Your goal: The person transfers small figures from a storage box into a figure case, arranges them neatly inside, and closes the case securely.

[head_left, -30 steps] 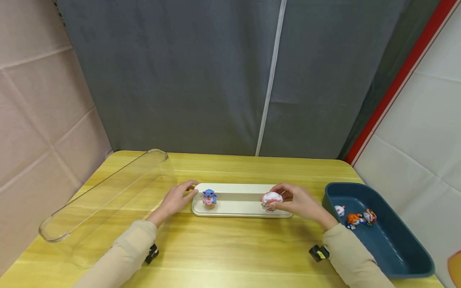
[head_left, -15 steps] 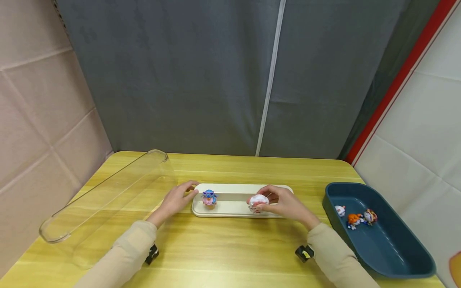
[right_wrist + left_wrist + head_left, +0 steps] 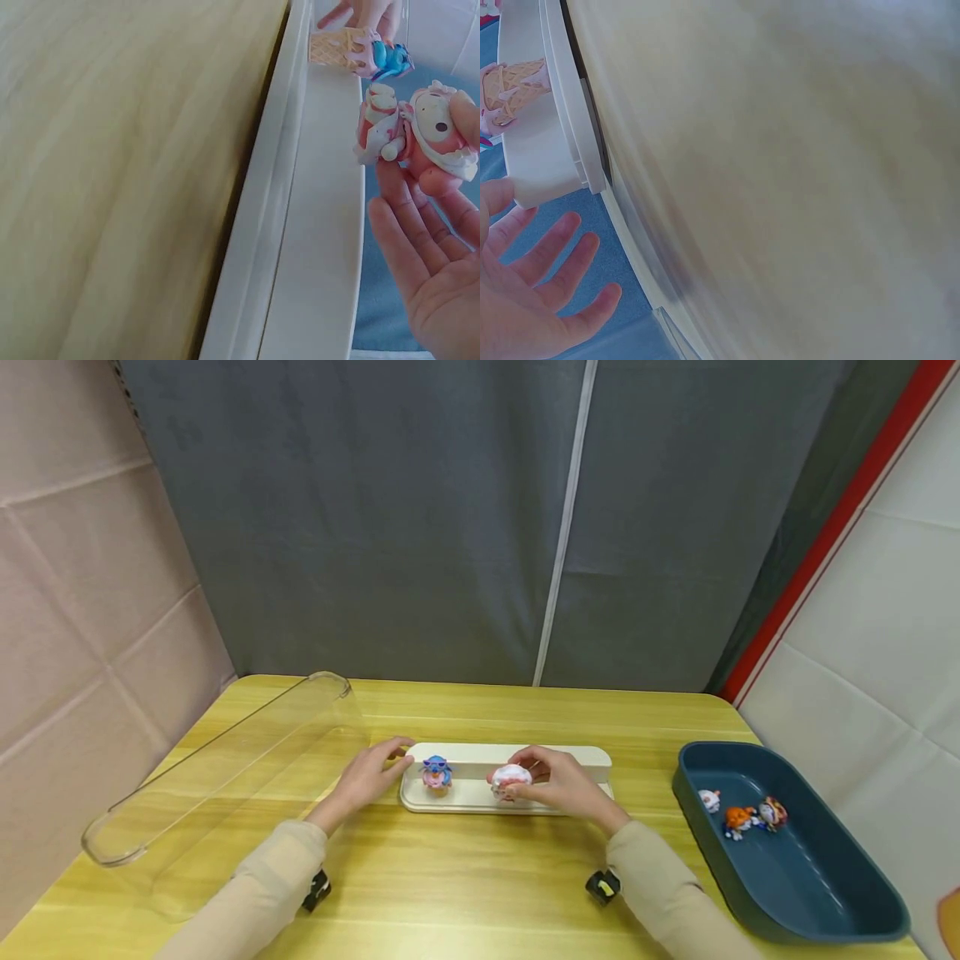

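Observation:
My right hand (image 3: 566, 785) pinches a pink-and-white figurine (image 3: 512, 782) over the middle of a long white display base (image 3: 480, 750). In the right wrist view the pink figurine (image 3: 435, 139) appears clear of the base, with thumb and fingertips on its head. A blue-and-pink figurine on an ice-cream cone (image 3: 437, 774) stands at the base's left end. My left hand (image 3: 365, 777) touches that same end, its fingers spread and nearly straight in the left wrist view. The cone (image 3: 514, 90) lies just beyond the fingertips there.
A clear plastic cover (image 3: 217, 785) lies slantwise on the left of the wooden table (image 3: 450, 885). On the right, a dark blue bin (image 3: 825, 893) holds a white figurine (image 3: 708, 800), an orange one (image 3: 738, 820) and a multicoloured one (image 3: 772, 812). A grey curtain (image 3: 375, 527) hangs behind.
My right hand has carried the pink-and-white figurine leftward along the base, from near its right end to about the middle. The left hand has stayed at the left end.

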`<state>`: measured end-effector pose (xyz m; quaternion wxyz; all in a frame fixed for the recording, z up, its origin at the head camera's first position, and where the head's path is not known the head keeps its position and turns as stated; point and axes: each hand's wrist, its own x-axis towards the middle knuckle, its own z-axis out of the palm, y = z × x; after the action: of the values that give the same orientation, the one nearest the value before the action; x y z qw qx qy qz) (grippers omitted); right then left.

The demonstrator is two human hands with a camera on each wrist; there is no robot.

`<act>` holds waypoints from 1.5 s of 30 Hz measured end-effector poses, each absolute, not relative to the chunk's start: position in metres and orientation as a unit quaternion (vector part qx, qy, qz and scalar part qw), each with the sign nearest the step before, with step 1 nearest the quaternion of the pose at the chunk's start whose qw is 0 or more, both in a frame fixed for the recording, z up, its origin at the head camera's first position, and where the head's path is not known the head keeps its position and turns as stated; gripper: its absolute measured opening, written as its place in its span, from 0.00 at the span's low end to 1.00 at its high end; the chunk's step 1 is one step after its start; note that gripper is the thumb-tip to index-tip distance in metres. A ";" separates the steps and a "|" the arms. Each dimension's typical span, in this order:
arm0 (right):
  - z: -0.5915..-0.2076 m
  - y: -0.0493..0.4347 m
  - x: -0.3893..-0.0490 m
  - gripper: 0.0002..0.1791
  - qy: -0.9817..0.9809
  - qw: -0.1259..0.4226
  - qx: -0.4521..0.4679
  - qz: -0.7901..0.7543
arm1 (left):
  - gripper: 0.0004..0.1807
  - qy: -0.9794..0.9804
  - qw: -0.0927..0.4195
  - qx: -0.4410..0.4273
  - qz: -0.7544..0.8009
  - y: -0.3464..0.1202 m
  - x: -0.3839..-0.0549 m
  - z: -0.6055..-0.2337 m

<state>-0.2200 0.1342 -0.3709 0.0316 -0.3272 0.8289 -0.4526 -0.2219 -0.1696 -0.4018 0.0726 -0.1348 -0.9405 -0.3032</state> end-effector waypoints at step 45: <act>-0.394 0.093 -0.222 0.18 0.890 -0.069 -0.293 -0.344 | 0.16 -0.939 0.072 -0.137 -0.307 -0.170 -0.222 -0.401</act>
<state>-0.2225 0.0935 -0.3944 -0.0687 -0.2925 0.8897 -0.3436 -0.2217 -0.1699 -0.4012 0.0723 -0.1371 -0.9390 -0.3071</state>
